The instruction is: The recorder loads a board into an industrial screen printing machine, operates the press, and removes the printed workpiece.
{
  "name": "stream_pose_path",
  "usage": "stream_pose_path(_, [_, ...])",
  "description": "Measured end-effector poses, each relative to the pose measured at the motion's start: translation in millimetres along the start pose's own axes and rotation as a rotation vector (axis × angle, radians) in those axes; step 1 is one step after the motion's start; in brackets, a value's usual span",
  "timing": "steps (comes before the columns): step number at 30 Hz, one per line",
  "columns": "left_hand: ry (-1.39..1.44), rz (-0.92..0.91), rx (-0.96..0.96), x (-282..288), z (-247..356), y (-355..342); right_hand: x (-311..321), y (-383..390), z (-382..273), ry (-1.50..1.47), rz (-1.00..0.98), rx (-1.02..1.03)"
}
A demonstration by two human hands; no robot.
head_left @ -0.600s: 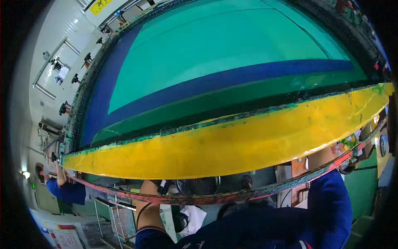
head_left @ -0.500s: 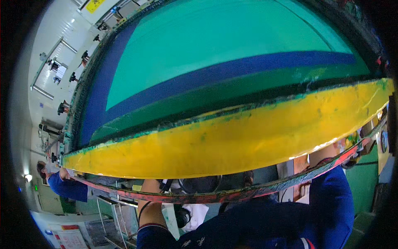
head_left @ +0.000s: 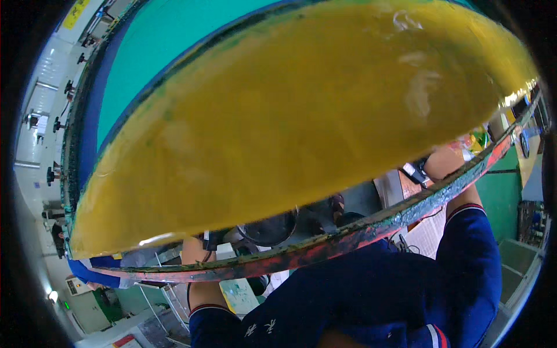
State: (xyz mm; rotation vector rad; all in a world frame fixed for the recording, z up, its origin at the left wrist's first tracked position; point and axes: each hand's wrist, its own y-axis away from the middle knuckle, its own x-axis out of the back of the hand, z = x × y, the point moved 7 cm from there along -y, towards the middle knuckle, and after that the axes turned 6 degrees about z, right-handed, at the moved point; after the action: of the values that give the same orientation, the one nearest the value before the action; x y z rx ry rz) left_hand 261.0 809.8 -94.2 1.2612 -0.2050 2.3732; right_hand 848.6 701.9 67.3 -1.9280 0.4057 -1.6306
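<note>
A broad, glossy yellow band (head_left: 290, 116) with green smears spans the picture, covering much of the teal screen (head_left: 139, 58) with its navy border. Under it runs a dark, ink-crusted red rail (head_left: 301, 250). My left forearm (head_left: 206, 293), with a black cord near the wrist, passes up behind the rail and band at lower middle. On the right, my right forearm (head_left: 461, 200) rises behind them too, skin showing above and below the rail. Both hands are hidden by the band, so their fingers and grip cannot be seen.
A white machine (head_left: 43, 104) with black knobs stands along the left. A co-worker's blue sleeve (head_left: 96, 272) shows at lower left. A metal rack (head_left: 162, 304), a round black object (head_left: 267, 226) and cluttered papers (head_left: 420, 235) lie below the frame. Green flooring (head_left: 505, 203) shows at right.
The yellow band has swept upward, widening over most of the teal screen. The rail's right end is higher, my right forearm has risen, and the machine has shifted leftward in view.
</note>
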Motion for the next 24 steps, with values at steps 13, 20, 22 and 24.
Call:
stream_pose_path(13, [-0.438,0.331,0.130,35.2,197.9,-2.0,-40.5,-15.6,25.5,-0.171,-0.133,-0.037])
stream_pose_path(20, [-0.444,0.451,0.028,22.4,187.5,19.1,-58.3,35.9,27.3,0.188,0.072,0.217])
stream_pose_path(22, [-0.428,0.602,-0.084,19.8,186.8,23.9,-47.3,32.4,26.8,-0.043,-0.045,0.012])
stream_pose_path(24, [-0.471,0.608,-0.094,14.9,182.2,32.6,-52.2,35.1,29.0,0.055,-0.045,0.037])
